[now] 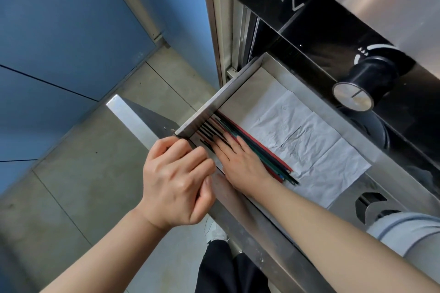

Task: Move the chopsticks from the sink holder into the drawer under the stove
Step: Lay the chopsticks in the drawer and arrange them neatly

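The open steel drawer (238,93) holds red, green and black chopsticks (257,150) beside white paper (307,140). The right hand (240,164) lies flat on them; the left hand (176,181) curls over the drawer's front edge.

Open steel drawer (207,107) under the stove holds a creased white paper liner (307,143), with red, green and black chopsticks (259,150) bundled along its left side on the liner.
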Tool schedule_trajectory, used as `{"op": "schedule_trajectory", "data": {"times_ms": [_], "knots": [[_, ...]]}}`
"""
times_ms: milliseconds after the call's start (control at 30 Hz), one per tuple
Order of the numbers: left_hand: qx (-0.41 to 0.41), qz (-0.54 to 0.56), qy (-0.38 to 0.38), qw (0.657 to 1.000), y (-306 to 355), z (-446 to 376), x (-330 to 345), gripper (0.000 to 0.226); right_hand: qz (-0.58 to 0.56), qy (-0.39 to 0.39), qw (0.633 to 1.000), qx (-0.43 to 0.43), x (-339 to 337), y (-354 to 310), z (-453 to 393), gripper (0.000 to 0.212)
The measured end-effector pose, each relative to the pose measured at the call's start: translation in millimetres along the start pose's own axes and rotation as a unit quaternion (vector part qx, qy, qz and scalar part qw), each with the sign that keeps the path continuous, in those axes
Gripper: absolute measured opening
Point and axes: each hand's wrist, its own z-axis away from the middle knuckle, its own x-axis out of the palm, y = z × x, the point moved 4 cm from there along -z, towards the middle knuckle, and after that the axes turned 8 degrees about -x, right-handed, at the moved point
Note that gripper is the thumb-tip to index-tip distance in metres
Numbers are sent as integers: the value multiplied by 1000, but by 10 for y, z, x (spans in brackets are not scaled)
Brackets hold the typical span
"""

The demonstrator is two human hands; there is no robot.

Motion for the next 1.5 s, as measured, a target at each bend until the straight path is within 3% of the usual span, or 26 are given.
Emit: {"op": "schedule_trajectory", "data": {"times_ms": [200, 333, 700, 933, 1167, 1500], "knots": [[-3, 4, 6, 1000, -3, -1, 6, 38, 17, 26, 998, -46, -37, 39, 67, 58], [2, 2, 3, 1000, 3, -3, 6, 37, 27, -17, 995, -93, 124, 46, 382, 60], [1, 2, 13, 1000, -1, -4, -1, 40, 14, -7, 999, -52, 14, -18, 13, 55], [2, 3, 12, 1000, -8, 9, 19, 39, 0, 39, 999, -15, -47, 12, 149, 60], [1, 3, 9, 1000, -9, 8, 13, 38, 7, 7, 1000, -17, 61, 26, 368, 62], [-3, 2, 14, 1000, -2, 0, -6, 41, -36, 42, 998, -6, -112, -24, -18, 55]]}}
